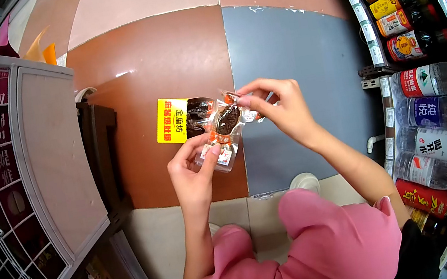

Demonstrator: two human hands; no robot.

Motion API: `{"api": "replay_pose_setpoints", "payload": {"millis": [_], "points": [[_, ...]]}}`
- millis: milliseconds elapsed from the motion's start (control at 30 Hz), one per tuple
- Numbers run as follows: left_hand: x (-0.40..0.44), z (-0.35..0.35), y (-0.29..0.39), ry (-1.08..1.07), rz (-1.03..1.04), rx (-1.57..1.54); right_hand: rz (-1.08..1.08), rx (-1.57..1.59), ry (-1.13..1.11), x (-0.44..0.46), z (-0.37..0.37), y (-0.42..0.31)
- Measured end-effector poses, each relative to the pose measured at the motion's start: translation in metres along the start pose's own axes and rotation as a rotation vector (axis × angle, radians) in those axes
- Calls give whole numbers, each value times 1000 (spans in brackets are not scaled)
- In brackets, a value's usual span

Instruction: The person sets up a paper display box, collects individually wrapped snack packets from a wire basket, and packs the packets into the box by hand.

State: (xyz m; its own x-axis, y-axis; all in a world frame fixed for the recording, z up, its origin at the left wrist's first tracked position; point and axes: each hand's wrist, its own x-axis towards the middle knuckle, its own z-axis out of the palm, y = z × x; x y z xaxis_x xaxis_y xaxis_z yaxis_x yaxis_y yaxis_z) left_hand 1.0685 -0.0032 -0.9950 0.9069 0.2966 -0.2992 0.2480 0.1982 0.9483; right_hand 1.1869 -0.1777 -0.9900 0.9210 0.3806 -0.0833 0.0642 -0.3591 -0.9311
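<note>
Several snack packets are bunched together in front of me, above the floor. One has a yellow label (173, 120) with red and black lettering, and dark brown food shows in its clear part. Overlapping it is a shiny clear snack packet (228, 120) with a dark piece inside and orange-red print. My left hand (193, 170) is closed on the lower part of the bunch, thumb on top. With thumb and index finger, my right hand (276, 103) pinches the upper right corner of the clear packet. Where the packets overlap, their lower parts are hidden.
On the right, shelves carry water bottles (431, 79) and dark sauce bottles (396, 21). A grey cabinet (59, 158) and a white wire rack (8, 229) stand on the left. My knees in pink trousers (332, 244) are below, over the tiled floor (285, 49).
</note>
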Motion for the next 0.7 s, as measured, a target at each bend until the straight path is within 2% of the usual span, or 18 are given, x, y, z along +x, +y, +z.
{"api": "replay_pose_setpoints", "payload": {"millis": [100,233,333,433,567,667,700], "points": [[0,-1,-4,5,10,16,109,139,-76,5,-10,2],[2,-4,-6,-5,23,42,148,159,-182,8,-13,7],[3,-10,-6,-27,24,67,332,304,-328,12,-24,-3],[2,-11,-5,-54,19,29,428,559,-444,14,-26,11],[2,-15,-6,-83,-30,-66,476,809,-413,8,-21,19],[2,-14,-5,-91,-41,-103,468,886,-452,6,-21,38],[2,-14,-4,-68,-59,-109,455,789,-445,7,-23,38]]}}
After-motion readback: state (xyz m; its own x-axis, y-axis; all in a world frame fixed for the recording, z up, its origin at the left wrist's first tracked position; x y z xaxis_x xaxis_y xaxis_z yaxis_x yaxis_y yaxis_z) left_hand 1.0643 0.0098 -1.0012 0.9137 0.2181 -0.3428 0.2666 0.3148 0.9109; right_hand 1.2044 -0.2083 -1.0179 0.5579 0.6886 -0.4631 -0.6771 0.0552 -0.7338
